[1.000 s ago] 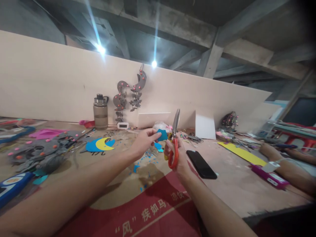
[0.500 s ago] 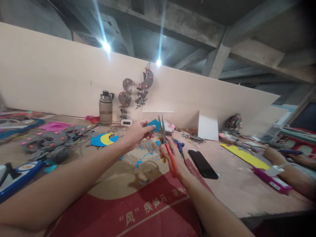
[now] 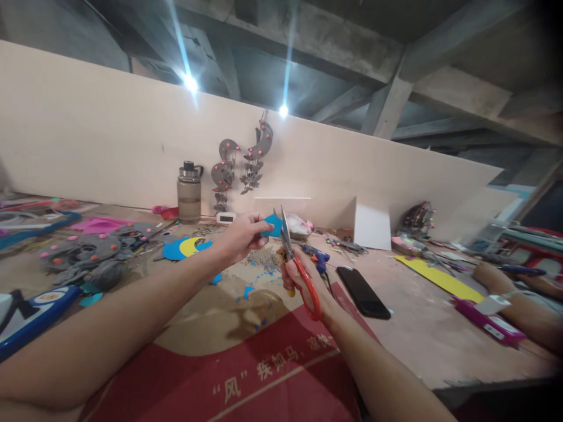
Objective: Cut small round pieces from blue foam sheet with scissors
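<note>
My left hand (image 3: 240,237) pinches a small blue foam piece (image 3: 273,225) up in the air above the table. My right hand (image 3: 299,275) grips red-handled scissors (image 3: 295,262), whose blades point up and left and meet the right edge of the blue piece. Blue scraps (image 3: 259,281) lie scattered on the brown board below both hands.
A black phone (image 3: 363,292) lies right of my right hand, a blue glue gun (image 3: 317,255) behind it. A bottle (image 3: 189,192) and grey moon hangings (image 3: 241,161) stand by the wall. Grey felt shapes (image 3: 83,258) lie left. Another person's arm (image 3: 514,293) rests far right.
The scissors have swung from pointing straight up to leaning left, with the blades now at the blue piece. My view has shifted slightly, and both hands sit a little lower and closer together.
</note>
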A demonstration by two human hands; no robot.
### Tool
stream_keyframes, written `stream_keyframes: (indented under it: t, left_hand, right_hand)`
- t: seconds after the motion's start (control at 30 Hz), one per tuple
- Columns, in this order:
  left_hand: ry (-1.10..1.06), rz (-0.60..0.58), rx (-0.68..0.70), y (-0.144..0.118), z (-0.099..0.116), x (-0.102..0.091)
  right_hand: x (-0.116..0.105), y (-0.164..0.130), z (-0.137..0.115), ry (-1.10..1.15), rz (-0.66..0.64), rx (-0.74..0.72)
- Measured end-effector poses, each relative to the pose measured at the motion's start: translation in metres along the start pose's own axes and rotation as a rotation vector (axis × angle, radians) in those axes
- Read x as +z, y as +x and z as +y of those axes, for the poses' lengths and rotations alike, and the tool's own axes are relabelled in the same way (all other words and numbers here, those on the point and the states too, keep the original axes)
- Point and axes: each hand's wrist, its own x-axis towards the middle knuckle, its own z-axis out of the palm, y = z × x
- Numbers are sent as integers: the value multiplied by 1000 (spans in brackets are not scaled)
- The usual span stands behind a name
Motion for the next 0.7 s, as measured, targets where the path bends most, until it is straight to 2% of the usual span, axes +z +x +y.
stream_keyframes:
  t: [0.3, 0.7]
  left_hand:
    - [18, -34, -26, -3, 1, 2]
    - [62, -60, -30, -3, 2, 0]
  right_hand:
    - [2, 0, -3, 134, -31, 34]
    - [1, 2, 0, 106, -10, 67]
